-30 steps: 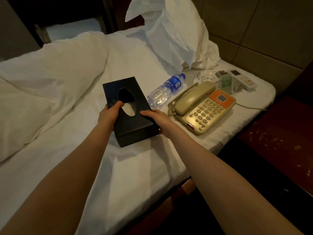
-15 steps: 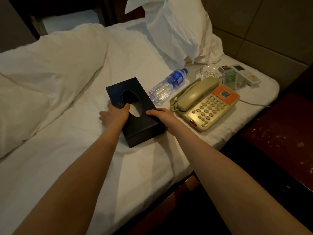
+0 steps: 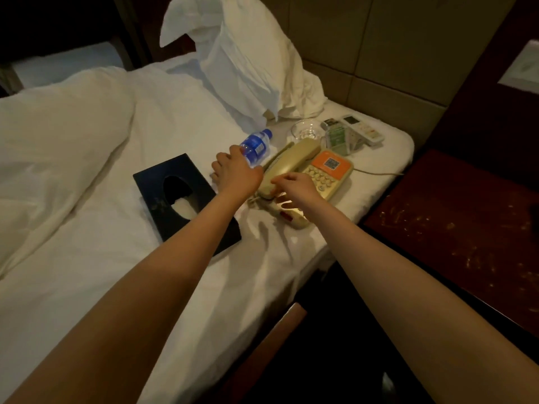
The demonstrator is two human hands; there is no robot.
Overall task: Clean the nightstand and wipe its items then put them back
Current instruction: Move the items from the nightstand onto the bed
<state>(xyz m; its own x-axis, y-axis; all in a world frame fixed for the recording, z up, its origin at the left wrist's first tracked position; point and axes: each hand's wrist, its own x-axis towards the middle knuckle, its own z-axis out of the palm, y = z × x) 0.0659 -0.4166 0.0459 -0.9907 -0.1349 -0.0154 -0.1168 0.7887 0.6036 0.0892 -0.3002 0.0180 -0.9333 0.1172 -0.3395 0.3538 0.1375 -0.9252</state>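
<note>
On the white bed sheet lie the nightstand's items. The black tissue box [image 3: 154,182] rests flat, free of both hands. My left hand [image 3: 237,173] lies over the lower half of a clear water bottle [image 3: 258,144] with a blue label, fingers curled around it. My right hand [image 3: 294,186] hovers over the near end of the beige telephone [image 3: 331,167], fingers apart and just touching its handset [image 3: 294,154]. The dark red nightstand [image 3: 452,217] at the right shows pale specks on its top.
Beyond the phone sit a small glass dish [image 3: 304,131], a green card stand [image 3: 338,138] and a white remote [image 3: 364,129]. A phone cord [image 3: 379,172] runs right toward the nightstand. A pillow [image 3: 248,59] leans on the headboard; the duvet [image 3: 58,126] bunches at the left.
Both hands have let go of the tissue box, which now lies on the sheet. My left hand moved onto the water bottle, my right hand over the phone's handset.
</note>
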